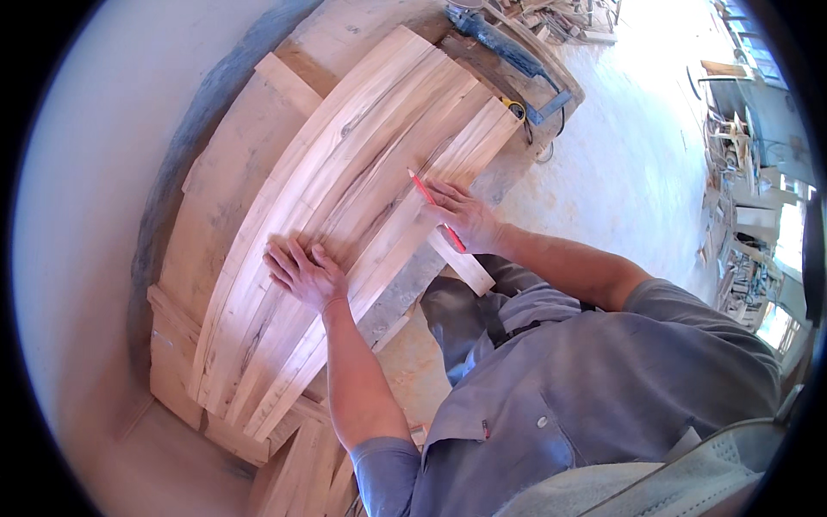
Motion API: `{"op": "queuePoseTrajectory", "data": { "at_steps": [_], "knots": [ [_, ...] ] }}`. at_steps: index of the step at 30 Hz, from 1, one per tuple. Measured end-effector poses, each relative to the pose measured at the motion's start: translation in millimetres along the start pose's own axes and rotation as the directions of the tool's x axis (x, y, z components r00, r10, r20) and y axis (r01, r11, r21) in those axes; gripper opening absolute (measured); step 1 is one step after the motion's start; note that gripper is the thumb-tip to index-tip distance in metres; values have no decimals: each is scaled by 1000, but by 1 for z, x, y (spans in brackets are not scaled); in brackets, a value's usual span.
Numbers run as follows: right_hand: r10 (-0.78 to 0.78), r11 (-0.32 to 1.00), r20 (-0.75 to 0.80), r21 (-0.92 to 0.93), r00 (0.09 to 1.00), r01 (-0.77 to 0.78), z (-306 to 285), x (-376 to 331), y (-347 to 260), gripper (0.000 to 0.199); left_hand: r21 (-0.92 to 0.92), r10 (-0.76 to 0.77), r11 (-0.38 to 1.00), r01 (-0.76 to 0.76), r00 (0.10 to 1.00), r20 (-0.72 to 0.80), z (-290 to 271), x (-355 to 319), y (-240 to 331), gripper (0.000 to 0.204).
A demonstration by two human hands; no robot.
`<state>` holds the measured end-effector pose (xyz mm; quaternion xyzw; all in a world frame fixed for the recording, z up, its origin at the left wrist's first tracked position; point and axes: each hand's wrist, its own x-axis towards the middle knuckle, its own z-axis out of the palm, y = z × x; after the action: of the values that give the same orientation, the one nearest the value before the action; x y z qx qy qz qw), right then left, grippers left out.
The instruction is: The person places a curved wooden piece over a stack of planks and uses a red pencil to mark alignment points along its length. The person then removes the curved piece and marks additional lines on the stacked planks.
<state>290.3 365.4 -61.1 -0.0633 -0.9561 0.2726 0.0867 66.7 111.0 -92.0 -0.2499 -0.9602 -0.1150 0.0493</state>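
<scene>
Several long wooden boards [345, 164] lie side by side in front of me, with dark grain streaks running along them. My left hand [306, 274] rests flat on the boards near their middle, fingers spread and holding nothing. Farther along to the right, my right hand [465, 217] is closed around a red pencil [421, 187], its side against the boards. The pencil's sharpened tip points up and away from me; whether it touches the wood I cannot tell. A short pale wooden strip [463, 263] sticks out toward me below the right hand.
The boards rest on a worn workbench [228, 164] along a wall [95, 207]. Beyond their far end lie a blue power tool [500, 45] and a yellow tape measure [515, 109]. Wood scraps [551, 17] are piled at the top, more at right. Planks [297, 470] stand below the near end.
</scene>
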Motion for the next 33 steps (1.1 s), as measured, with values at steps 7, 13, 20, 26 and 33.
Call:
{"op": "queuePoseTrajectory", "data": {
  "at_steps": [7, 13, 20, 26, 33],
  "knots": [
    [37, 999, -62, 13, 997, -37, 6, 1, -4, 59, 23, 7, 1000, -8, 1000, 6, -2, 3, 0, 61],
    [40, 997, -31, 63, 999, -38, 9, 0, 1, 59, 11, -14, 1000, 14, 1000, 1, 2, 3, -4, 65],
    [28, 997, -47, 67, 998, -25, 8, 0, 2, 59, -11, -16, 1000, 16, 1000, -8, 4, 1, -7, 64],
    [42, 997, -34, 73, 999, -39, 9, -1, 3, 58, -25, -15, 1000, 15, 1000, -2, 3, 1, -5, 63],
    [58, 996, -19, 73, 998, -57, 3, 3, 0, 57, -27, 10, 1000, -11, 998, -62, 6, 0, -5, 56]
  ]
}}
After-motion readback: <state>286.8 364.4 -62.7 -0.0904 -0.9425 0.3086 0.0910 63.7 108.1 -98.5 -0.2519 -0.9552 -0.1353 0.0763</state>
